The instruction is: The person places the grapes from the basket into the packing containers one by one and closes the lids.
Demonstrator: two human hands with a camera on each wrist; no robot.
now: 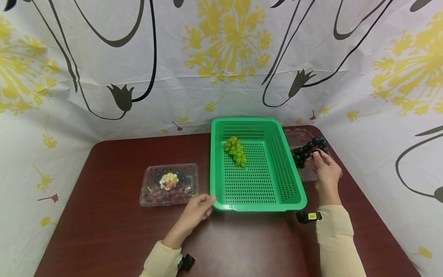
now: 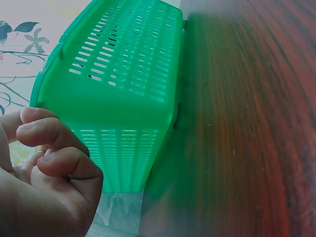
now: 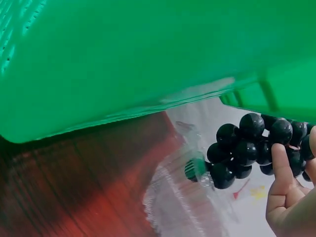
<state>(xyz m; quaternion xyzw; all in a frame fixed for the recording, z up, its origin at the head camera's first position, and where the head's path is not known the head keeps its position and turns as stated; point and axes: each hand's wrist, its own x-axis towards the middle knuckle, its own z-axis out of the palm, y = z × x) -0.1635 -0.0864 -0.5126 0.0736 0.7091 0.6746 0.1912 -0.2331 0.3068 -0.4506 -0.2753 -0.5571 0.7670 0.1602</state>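
A green plastic basket (image 1: 257, 209) with slotted walls stands on the table, and a bunch of green grapes (image 1: 236, 152) lies inside it. My left hand (image 1: 198, 211) pinches the basket's near left corner at the rim, its fingers curled in the left wrist view. To the right of the basket, my right hand (image 1: 327, 169) grips a bunch of black grapes (image 1: 304, 152) by its upper part. In the right wrist view the black grapes (image 3: 245, 152) hang above a clear plastic container (image 3: 182, 197), partly hidden behind the basket wall.
A closed clear plastic box (image 1: 147, 192) with dark and reddish grapes and a round fruit sticker sits left of the basket. The dark red wooden table (image 1: 104, 215) ends at a white patterned cloth (image 1: 166, 96) behind and at both sides.
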